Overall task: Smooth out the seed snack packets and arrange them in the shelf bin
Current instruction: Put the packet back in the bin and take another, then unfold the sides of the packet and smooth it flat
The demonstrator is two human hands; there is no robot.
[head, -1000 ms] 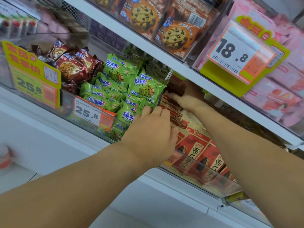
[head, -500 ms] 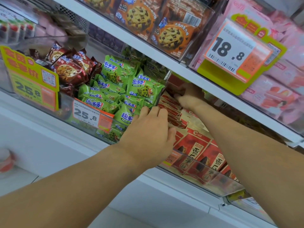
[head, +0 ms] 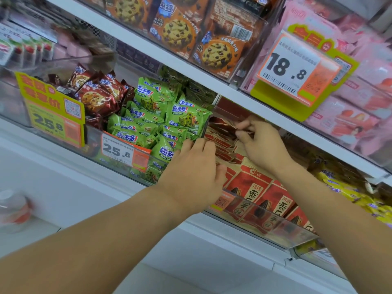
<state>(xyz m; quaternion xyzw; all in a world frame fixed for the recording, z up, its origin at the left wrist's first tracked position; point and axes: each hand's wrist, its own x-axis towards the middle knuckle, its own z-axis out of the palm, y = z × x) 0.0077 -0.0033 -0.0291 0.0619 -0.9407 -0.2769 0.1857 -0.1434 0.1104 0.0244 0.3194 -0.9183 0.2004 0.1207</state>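
Red seed snack packets (head: 257, 195) with a black sunflower seed on the front stand in rows in a clear shelf bin (head: 297, 236). My left hand (head: 194, 172) rests on the packets at the bin's left side, fingers curled over their top edges. Farther back under the upper shelf, my right hand (head: 262, 143) pinches the top edge of a red packet (head: 222, 127) between thumb and fingers. The rear packets are partly hidden by my hands and by the shelf above.
Green cookie packs (head: 161, 122) fill the bin to the left, dark red cookie packs (head: 96, 96) beyond them. The white shelf board (head: 212, 81) hangs low over the seed bin, with a 18.8 price tag (head: 297, 68). Yellow packs (head: 347, 189) lie to the right.
My right hand has drawn back from deep in the bin and now pinches a packet's edge. My left hand stays on the front-left packets; the view has shifted slightly.
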